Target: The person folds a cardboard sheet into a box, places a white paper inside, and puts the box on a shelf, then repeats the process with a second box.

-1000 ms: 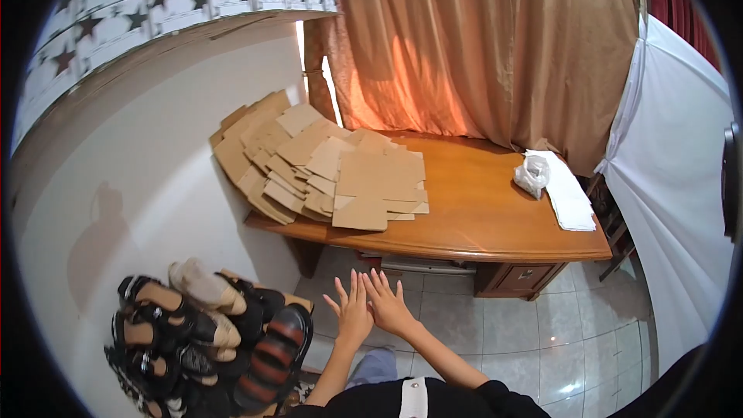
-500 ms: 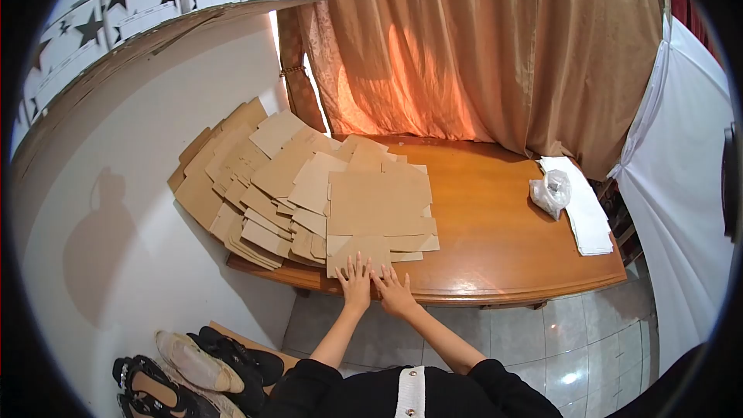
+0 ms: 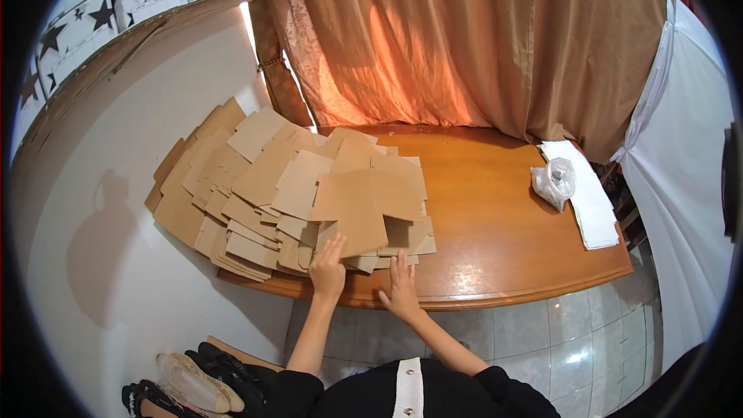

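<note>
On the wooden worktop point(image 3: 495, 217), the left hand point(image 3: 328, 269) grasps the top cardboard sheet point(image 3: 352, 209) at its 7 o'clock corner. The right hand point(image 3: 401, 288), released flat, likely steadies the pile point(image 3: 232, 186).

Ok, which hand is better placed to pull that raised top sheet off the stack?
Left. The left hand grips the near edge of the raised top sheet; the right hand lies flat and open by the cardboard stack, holding nothing.

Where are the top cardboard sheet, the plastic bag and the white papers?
flat brown cardboard sheet point(image 3: 360, 209), head view, its middle.
clear plastic bag point(image 3: 556, 180), head view, its middle.
white paper stack point(image 3: 600, 220), head view, bare near end.
</note>
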Available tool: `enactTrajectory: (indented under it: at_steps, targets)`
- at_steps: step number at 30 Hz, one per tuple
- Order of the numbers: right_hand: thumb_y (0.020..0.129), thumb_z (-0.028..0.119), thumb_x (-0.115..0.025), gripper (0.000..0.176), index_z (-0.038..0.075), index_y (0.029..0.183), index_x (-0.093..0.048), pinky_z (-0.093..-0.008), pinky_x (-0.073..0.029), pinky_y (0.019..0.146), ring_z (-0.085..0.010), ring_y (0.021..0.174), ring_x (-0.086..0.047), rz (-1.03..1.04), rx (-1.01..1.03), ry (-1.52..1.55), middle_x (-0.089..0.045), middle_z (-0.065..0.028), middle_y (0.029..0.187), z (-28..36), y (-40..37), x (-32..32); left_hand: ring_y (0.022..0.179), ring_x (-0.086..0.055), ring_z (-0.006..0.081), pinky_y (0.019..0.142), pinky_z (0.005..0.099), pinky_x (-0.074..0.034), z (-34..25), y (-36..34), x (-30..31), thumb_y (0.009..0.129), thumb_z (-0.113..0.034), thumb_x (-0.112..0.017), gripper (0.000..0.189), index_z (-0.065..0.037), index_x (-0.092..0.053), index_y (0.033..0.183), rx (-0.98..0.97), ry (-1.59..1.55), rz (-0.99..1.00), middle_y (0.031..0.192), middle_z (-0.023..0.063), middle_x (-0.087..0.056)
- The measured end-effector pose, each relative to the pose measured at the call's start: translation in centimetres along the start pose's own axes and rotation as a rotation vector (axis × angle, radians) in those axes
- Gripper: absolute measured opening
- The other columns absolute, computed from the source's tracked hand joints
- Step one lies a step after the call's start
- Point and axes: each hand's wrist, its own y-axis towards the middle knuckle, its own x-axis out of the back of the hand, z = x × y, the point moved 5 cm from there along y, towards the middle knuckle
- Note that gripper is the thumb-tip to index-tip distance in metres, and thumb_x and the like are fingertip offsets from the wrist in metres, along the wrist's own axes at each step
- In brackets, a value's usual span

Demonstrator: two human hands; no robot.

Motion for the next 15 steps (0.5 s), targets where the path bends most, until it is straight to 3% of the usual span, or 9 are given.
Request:
enactTrajectory:
  at_steps: [1,2,4,5,6,8,11,14,15]
  targets:
    - [0.072,0.018,-0.066,0.093,0.008,0.143,-0.008,-0.0599,-0.011,0.103,-0.0398,0.136,-0.005,-0.083,0.021,0.089,0.000,-0.0236,0.147,0.0,0.4,1.0,0.096,-0.061,0.0295,0.082,0.0341,-0.048,-1.3,1.4,1.5,0.065,0.012,-0.045,0.052,-0.007,-0.061,0.110,0.004,-0.062,-0.097,0.108,0.0127,-0.062]
    - [0.072,0.018,-0.066,0.093,0.008,0.143,-0.008,-0.0599,-0.011,0.103,-0.0398,0.136,-0.005,-0.085,0.022,0.089,0.000,-0.0236,0.147,0.0,0.9,1.8,0.096,-0.061,0.0295,0.082,0.0341,-0.048,-2.7,2.7,2.7,0.065,0.012,-0.045,0.052,-0.007,-0.061,0.110,0.002,-0.063,-0.098,0.108,0.0127,-0.062]
    - [0.070,0.019,-0.069,0.097,0.007,0.143,-0.006,-0.0596,-0.011,0.103,-0.0413,0.136,-0.003,-0.081,-0.006,0.085,0.002,-0.0234,0.147,-0.5,1.9,3.2,0.087,-0.064,0.0279,0.075,0.0314,-0.048,-3.3,4.6,4.3,0.069,0.011,-0.046,0.044,-0.006,-0.064,0.105,0.302,-0.282,-0.108,0.102,0.0157,-0.063]
    - [0.070,0.019,-0.069,0.097,0.007,0.143,-0.006,-0.0596,-0.011,0.103,-0.0413,0.136,-0.003,-0.080,-0.003,0.084,0.002,-0.0234,0.147,-0.9,2.1,3.9,0.075,-0.064,0.0223,0.068,0.0296,-0.047,-3.7,5.4,4.4,0.079,0.004,-0.051,0.028,-0.005,-0.065,0.101,0.281,-0.386,-0.226,0.090,0.0172,-0.066]
    - [0.070,0.019,-0.069,0.098,0.008,0.143,-0.005,-0.0600,-0.010,0.103,-0.0417,0.136,-0.003,-0.099,-0.004,0.085,0.002,-0.0232,0.147,-1.6,2.3,4.7,0.085,-0.059,0.0140,0.077,0.0243,-0.045,-3.3,5.8,3.7,0.088,-0.007,-0.054,0.023,0.003,-0.058,0.108,0.375,-0.507,-0.157,0.097,0.0134,-0.065]
    - [0.069,0.019,-0.070,0.099,0.009,0.143,-0.005,-0.0604,-0.009,0.103,-0.0421,0.135,-0.002,-0.122,-0.004,0.083,0.002,-0.0230,0.147,-3.1,2.7,6.4,0.096,-0.057,0.0157,0.084,0.0267,-0.042,-4.3,6.3,3.0,0.090,-0.015,-0.055,0.031,0.006,-0.054,0.112,0.392,-0.757,-0.114,0.106,0.0121,-0.062]
    - [0.070,0.022,-0.070,0.096,0.014,0.144,-0.009,-0.0663,-0.003,0.099,-0.0430,0.135,-0.001,-0.232,-0.048,-0.029,0.000,-0.0209,0.148,-7.1,2.7,9.8,0.106,-0.052,0.0170,0.092,0.0294,-0.038,-6.9,6.6,-0.6,0.090,-0.017,-0.056,0.036,0.004,-0.050,0.118,0.491,-1.054,-0.062,0.114,0.0109,-0.057]
    - [0.073,0.022,-0.068,0.088,0.017,0.143,-0.016,-0.0655,0.003,0.099,-0.0419,0.135,-0.004,-0.302,-0.106,-0.282,-0.005,-0.0211,0.148,-11.8,1.4,13.8,0.106,-0.050,0.0150,0.093,0.0286,-0.036,-9.1,6.0,-6.5,0.089,-0.014,-0.056,0.033,0.003,-0.049,0.117,0.616,-1.251,0.046,0.114,0.0084,-0.056]
    - [0.074,0.018,-0.065,0.075,0.018,0.139,-0.029,-0.0668,0.002,0.099,-0.0408,0.135,-0.010,-0.369,-0.112,-0.314,-0.017,-0.0172,0.147,-13.0,0.6,15.7,0.109,-0.049,0.0169,0.095,0.0296,-0.035,-9.9,5.5,-8.6,0.089,-0.013,-0.056,0.034,0.002,-0.048,0.119,0.675,-1.255,0.076,0.115,0.0091,-0.056]
